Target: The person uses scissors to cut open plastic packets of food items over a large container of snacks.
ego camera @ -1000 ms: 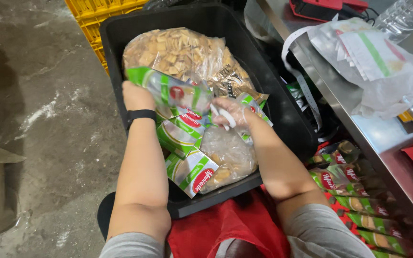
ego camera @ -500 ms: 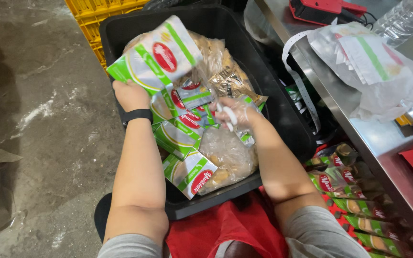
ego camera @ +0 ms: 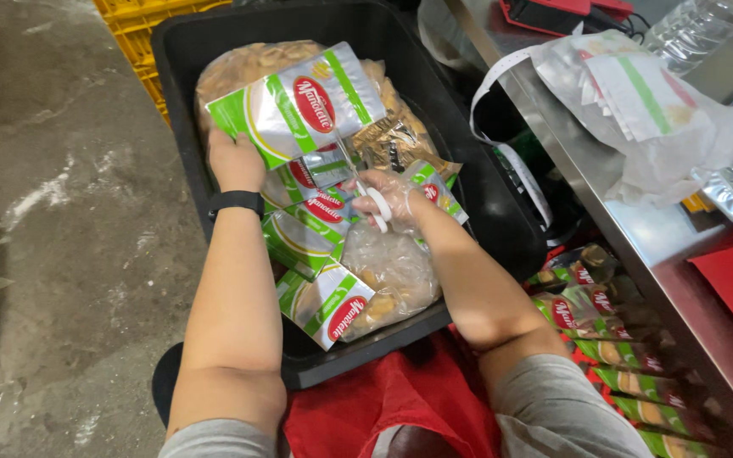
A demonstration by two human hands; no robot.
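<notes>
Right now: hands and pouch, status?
Left hand holds green-white pouch above black bin. Right hand, gloved, grips white tool. Loose pouches beneath.

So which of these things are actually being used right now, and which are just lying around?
In use: left hand holding up a green-and-white pouch; gloved right hand over the snack bags in the black bin.

Lying about: yellow crate, filled packets under the steel table, red cloth.

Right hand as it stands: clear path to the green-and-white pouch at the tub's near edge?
Probably yes. The pouch lies uncovered on top, just below the right hand, nothing between. But the hand already holds white-handled scissors.
</notes>
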